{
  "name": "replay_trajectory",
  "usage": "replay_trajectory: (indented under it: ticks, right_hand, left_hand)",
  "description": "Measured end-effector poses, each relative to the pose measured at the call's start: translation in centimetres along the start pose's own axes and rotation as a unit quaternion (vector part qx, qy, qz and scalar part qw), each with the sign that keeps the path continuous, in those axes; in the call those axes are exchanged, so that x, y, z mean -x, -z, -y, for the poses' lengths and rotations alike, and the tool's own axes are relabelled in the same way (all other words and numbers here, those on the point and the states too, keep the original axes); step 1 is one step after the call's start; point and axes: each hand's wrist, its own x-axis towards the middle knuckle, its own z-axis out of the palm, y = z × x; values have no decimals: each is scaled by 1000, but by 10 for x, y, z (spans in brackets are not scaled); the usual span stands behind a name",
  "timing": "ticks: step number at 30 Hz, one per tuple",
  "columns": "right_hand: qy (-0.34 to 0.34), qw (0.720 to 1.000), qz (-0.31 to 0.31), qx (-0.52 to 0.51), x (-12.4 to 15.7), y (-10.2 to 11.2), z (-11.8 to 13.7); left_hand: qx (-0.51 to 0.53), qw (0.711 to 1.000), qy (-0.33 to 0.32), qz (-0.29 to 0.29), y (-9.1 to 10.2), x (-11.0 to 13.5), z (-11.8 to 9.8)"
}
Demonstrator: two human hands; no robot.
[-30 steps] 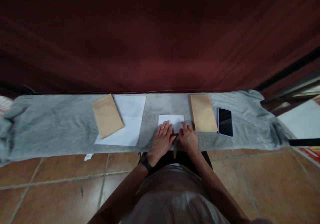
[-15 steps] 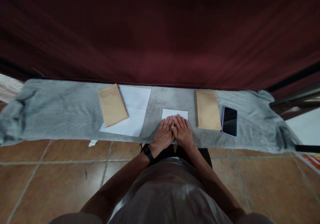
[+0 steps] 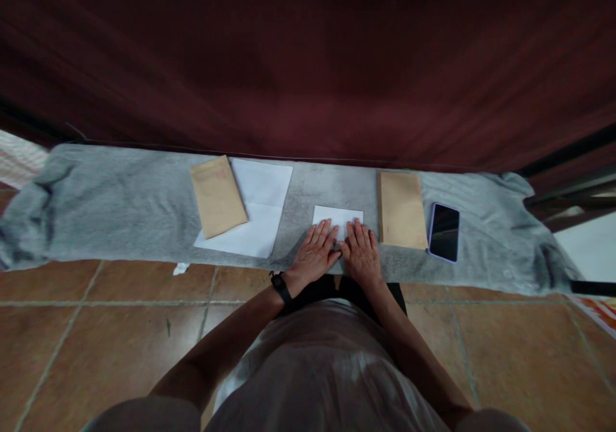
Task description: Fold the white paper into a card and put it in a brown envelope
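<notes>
A small white sheet of paper (image 3: 338,215), apparently folded, lies on the grey cloth in front of me. My left hand (image 3: 314,252) rests flat on its left part, fingers stretched out. On the right part of the paper lies my right hand (image 3: 361,252), also flat with the fingers extended. A narrow strip of paper shows between the two hands; its near edge is hidden under them. Neither hand grips anything.
Left of me a brown envelope (image 3: 219,198) overlaps larger white sheets (image 3: 267,191). To the right are a stack of brown envelopes (image 3: 403,210) and a phone (image 3: 443,232). Grey cloth (image 3: 120,207) covers the narrow bench; a dark red curtain (image 3: 308,117) hangs behind it.
My hands have slid apart sideways on the small paper, the right one moving farther right. Earlier their fingers nearly met in the middle. The view has shifted slightly.
</notes>
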Motion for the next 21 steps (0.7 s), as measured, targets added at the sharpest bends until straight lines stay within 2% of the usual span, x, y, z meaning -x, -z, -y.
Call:
replay_trajectory:
  ticks: [10, 14, 18, 21]
  right_hand:
    - [5, 999, -31, 19, 1, -2, 0]
    - [-7, 999, -27, 17, 0, -3, 1]
    - [-10, 1000, -14, 17, 1, -3, 1]
    - [-3, 1000, -8, 25, 1, -3, 1]
  left_hand:
    - [-57, 995, 74, -18, 1, 5, 28]
    - [-46, 995, 85, -38, 1, -10, 17]
    - [-17, 999, 31, -35, -3, -33, -4]
    - [-6, 1000, 14, -24, -9, -44, -11]
